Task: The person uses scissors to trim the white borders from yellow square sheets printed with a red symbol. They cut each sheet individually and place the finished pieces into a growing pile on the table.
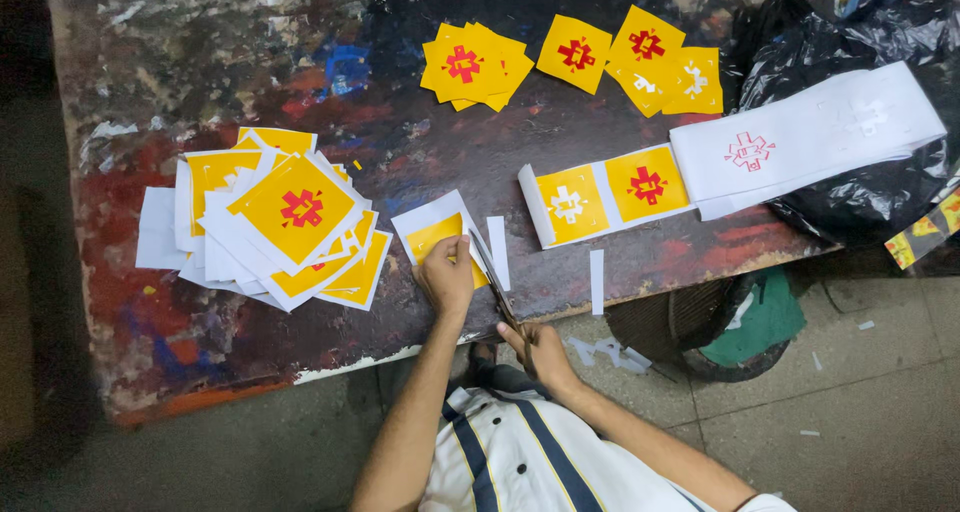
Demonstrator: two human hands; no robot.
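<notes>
A left hand [446, 275] pins a yellow label [440, 240] at the paint-stained table [200, 62] edge; the right hand's [538, 350] grip is clamped on scissors [492, 272] cutting it, untrimmed stack [280, 222] left, trimmed yellow squares [475, 64] beyond.

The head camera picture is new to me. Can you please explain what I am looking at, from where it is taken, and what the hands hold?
This is one picture from a camera worn on a person's head, looking straight down. No machine is here, only the person's two bare hands. The left hand presses down a white-bordered yellow paper square on the paint-stained dark table. The right hand holds a pair of scissors, cutting along the square's edge. Left of the hands lies a loose pile of untrimmed yellow squares with white borders. At the far edge lie trimmed yellow squares bearing red or white emblems. On the right, a long white printed paper strip lies partly on a black plastic bag. Thin white offcuts lie near the scissors.
</notes>
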